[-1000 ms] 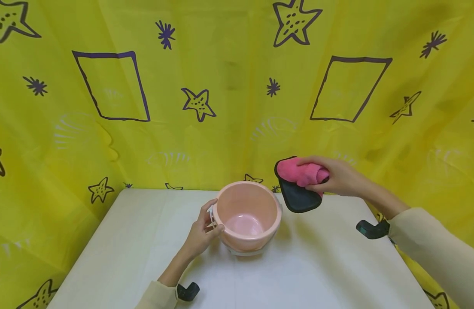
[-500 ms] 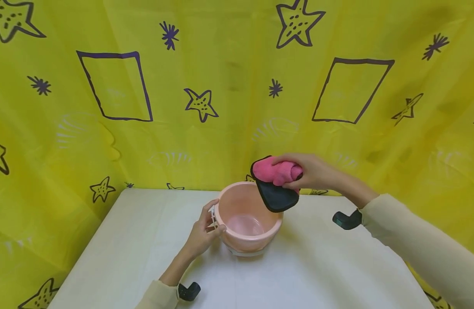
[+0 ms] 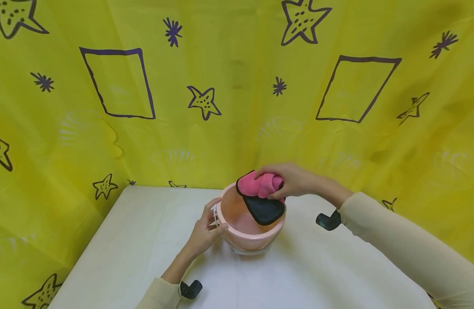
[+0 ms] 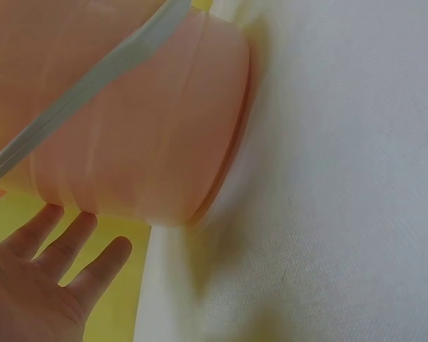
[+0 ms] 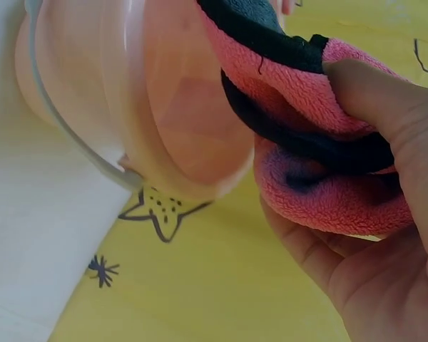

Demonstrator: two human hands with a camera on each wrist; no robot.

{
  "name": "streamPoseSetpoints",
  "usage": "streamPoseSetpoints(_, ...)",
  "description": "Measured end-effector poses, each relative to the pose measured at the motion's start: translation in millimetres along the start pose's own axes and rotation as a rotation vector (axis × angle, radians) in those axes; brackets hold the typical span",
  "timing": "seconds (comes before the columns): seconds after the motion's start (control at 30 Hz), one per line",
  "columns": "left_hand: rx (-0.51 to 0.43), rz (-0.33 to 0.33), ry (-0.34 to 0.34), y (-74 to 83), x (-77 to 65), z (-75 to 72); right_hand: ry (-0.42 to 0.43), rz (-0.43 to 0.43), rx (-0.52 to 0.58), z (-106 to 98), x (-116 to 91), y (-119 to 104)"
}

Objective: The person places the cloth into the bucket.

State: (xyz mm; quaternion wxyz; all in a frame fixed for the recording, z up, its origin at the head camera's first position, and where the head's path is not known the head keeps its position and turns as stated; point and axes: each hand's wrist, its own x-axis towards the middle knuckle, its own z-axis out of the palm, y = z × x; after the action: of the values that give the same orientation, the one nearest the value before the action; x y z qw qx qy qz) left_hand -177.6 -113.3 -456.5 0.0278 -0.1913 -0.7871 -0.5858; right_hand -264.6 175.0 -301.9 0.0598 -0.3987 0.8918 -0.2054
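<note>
A pale pink bucket (image 3: 246,243) with a light grey handle (image 4: 78,96) stands upright on the white table. My left hand (image 3: 204,234) holds it at the left of its rim, thumb on the near side and index finger on the far side. In the left wrist view, other fingertips touch the bucket's wall. My right hand (image 3: 293,180) grips a folded pink fleecy pad (image 5: 328,192) with black edging and a dark smooth backing. That pad is over the bucket's mouth, its dark end reaching down within the rim and hiding part of the inside.
The white table (image 3: 136,257) extends around the bucket. Close behind its far edge hangs a yellow curtain (image 3: 237,137) printed with dark stars and frames. Black camera mounts sit on both wrists, and the right forearm (image 3: 399,240) crosses over the table's right side.
My right hand has carried the pink pad leftward and then down, from beside the bucket to over its mouth. The left hand stays on the rim, and the bucket has hardly moved.
</note>
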Motion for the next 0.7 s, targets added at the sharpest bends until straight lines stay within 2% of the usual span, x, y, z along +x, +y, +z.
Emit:
streamPoseSetpoints(0.17,-0.017,-0.019,-0.001,-0.2,0.7,-0.7,-0.108,0.011,0.036,12,10,-2)
streamPoseSetpoints(0.4,-0.006,0.013,-0.001,-5.4,3.0,-2.0,-0.228,0.045,0.078,30,26,-5)
streamPoseSetpoints(0.7,0.006,-0.004,-0.005,-4.0,2.8,-1.1,-0.299,0.07,0.143,50,43,-2)
